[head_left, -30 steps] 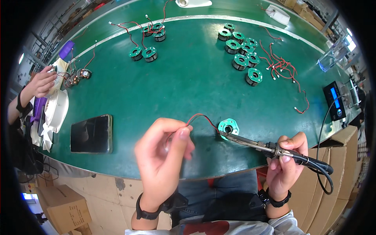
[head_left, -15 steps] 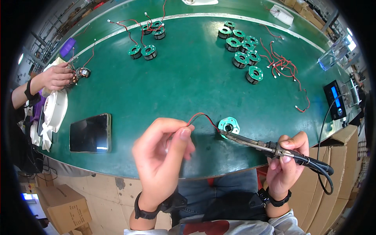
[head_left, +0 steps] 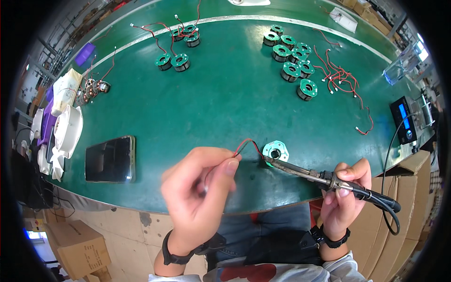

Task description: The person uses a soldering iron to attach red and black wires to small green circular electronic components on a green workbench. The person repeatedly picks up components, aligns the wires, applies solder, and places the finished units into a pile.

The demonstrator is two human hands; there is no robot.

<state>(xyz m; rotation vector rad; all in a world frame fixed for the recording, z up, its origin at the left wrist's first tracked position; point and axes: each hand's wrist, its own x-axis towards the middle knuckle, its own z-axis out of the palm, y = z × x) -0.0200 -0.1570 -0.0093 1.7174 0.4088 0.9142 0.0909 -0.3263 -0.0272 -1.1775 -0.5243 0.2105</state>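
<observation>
My left hand (head_left: 199,183) is closed in a pinch on a red and black wire pair (head_left: 247,139), which arches over to a motor stator with a green circuit board (head_left: 283,149). The stator lies board side up near the table's front edge. In my right hand (head_left: 342,211) is a soldering iron (head_left: 307,175) with a thin metal tube alongside it. Its tip meets the lower left rim of the board, right where the wire ends come in. The exact contact is too small to make out.
Several bare stators (head_left: 291,70) stand far right beside a heap of red wires (head_left: 340,77). Wired stators (head_left: 180,61) stand far left. A phone (head_left: 110,159) and white fan parts (head_left: 69,131) lie at left; a soldering station (head_left: 404,120) with a cable sits at right.
My left hand has shifted slightly right with the wire, towards the stator. The iron stays at the board. Another person's hand at the far left has gone from the stators there.
</observation>
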